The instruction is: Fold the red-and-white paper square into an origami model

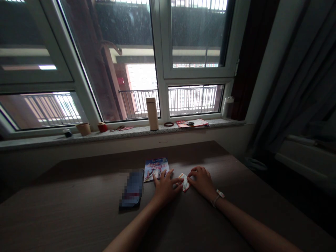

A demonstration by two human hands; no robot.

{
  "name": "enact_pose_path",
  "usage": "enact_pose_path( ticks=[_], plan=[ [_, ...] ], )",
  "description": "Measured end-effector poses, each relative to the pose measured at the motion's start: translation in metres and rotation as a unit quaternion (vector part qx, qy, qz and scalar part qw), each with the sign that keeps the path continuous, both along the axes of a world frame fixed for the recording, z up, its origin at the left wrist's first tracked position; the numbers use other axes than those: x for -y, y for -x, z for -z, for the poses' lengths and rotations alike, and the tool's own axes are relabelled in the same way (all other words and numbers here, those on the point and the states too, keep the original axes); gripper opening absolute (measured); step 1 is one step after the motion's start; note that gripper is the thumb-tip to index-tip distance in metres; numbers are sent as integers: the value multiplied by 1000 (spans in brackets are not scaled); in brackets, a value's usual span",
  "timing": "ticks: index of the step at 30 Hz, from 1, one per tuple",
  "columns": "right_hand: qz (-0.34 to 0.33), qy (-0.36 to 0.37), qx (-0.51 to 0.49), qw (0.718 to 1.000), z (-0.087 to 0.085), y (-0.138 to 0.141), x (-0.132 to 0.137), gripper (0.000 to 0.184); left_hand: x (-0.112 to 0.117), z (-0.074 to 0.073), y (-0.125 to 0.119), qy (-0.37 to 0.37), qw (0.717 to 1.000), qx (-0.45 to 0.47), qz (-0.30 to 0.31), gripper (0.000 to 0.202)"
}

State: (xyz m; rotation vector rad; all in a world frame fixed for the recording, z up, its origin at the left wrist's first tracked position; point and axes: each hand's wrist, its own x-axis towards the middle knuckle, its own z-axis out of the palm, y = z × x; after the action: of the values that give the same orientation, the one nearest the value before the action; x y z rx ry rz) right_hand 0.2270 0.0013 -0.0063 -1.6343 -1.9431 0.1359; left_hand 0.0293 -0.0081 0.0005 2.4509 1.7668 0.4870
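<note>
A small white piece of paper [185,183] with orange and red printing lies at an angle on the dark table, between my two hands. My left hand [166,186] has its fingers spread, the index finger and thumb reaching the paper's left edge. At the paper's right edge, my right hand [201,180] has its fingers curled together on it; the fingertips are partly hidden. A colourful printed booklet [156,165] lies just beyond my left hand, whose fingers overlap its lower part. A dark blue item [132,189], partly pixelated, lies to the left of that hand.
The brown table [86,196] runs up to the wall below the window. Along the stone sill [126,132] stand a beige thermos [152,113], a paper cup [84,129], a red spool-like item [102,127] and a clear bottle [228,107]. Scissors [189,123] rest on red-edged papers [199,123].
</note>
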Motion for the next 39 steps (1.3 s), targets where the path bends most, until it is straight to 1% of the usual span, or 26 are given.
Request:
enact_pose_path(
  ticks=[4,8,13,27,32,36,39],
  plan=[
    [2,-12,31,999,0,1,2,12,0,1,0,2,1000,1,-2,28],
    [-1,-9,42,999,1,2,4,12,0,2,-1,-7,1000,3,-1,28],
    [-5,2,29,1000,0,2,6,13,0,2,-1,-6,1000,2,-3,27],
    [-29,48,3,998,-1,1,12,21,1,2,-1,-9,1000,2,-2,28],
    [-34,48,-3,998,0,1,14,23,1,1,0,-1,1000,-6,3,28],
    [-41,46,-12,998,0,0,13,28,1,3,1,-9,1000,-11,7,28],
    [-62,38,-11,997,-1,0,12,27,0,5,1,-12,1000,-8,10,30]
  ],
)
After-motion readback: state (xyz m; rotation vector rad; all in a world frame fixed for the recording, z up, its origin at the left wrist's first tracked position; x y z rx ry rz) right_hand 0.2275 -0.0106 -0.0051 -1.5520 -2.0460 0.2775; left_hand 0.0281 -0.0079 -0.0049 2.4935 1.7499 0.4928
